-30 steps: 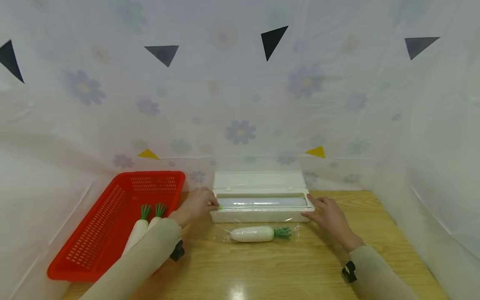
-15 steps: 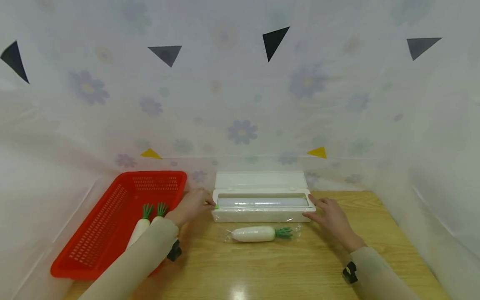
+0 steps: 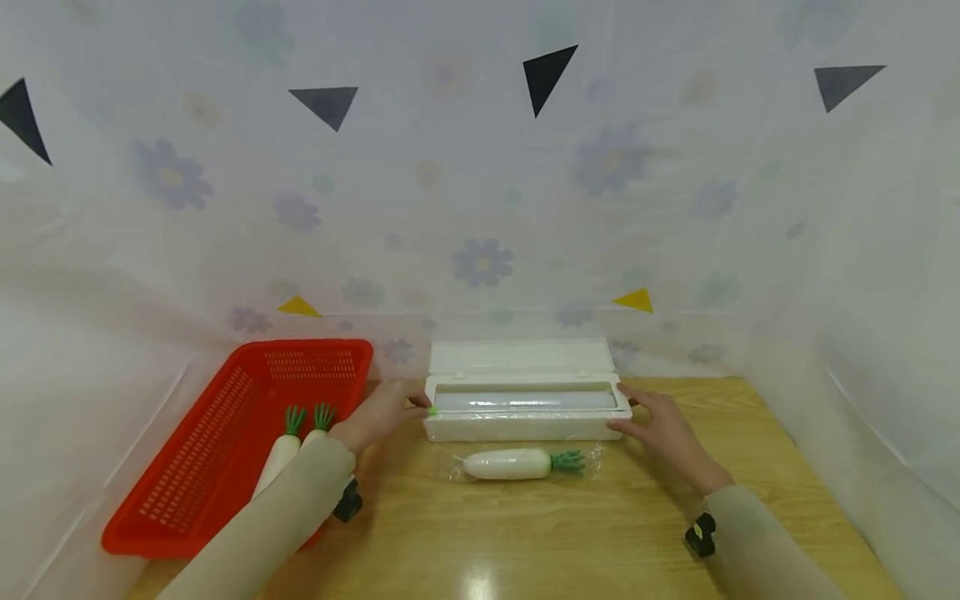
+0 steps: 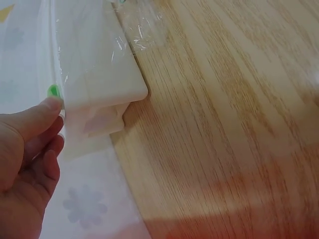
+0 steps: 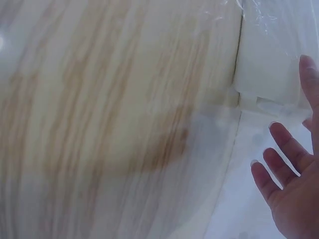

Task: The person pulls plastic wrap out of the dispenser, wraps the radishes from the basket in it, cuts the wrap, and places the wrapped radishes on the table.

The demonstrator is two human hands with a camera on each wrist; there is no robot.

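A white cling film dispenser (image 3: 525, 428) stands toward the back of the table with its lid raised, showing the film roll (image 3: 517, 401) inside. At its left end, my left hand (image 3: 382, 413) pinches the small green slide cutter (image 4: 53, 91) between thumb and index finger. My right hand (image 3: 667, 429) holds the dispenser's right end, thumb at the front corner and index finger on the top edge; its other fingers are spread loosely in the right wrist view. In front of the box lies a white radish (image 3: 507, 464) with green leaves, under clear film that runs from the dispenser.
A red plastic basket (image 3: 187, 442) stands on the left, with white radishes (image 3: 279, 458) in it, partly hidden by my left sleeve. Beneath everything is a wood-grain table (image 3: 585, 542). A white flower-patterned curtain (image 3: 480, 192) rises close behind the dispenser.
My left hand has slid the green cutter a short way left to the dispenser's left end. The right hand keeps its hold, and the radish stays in place.
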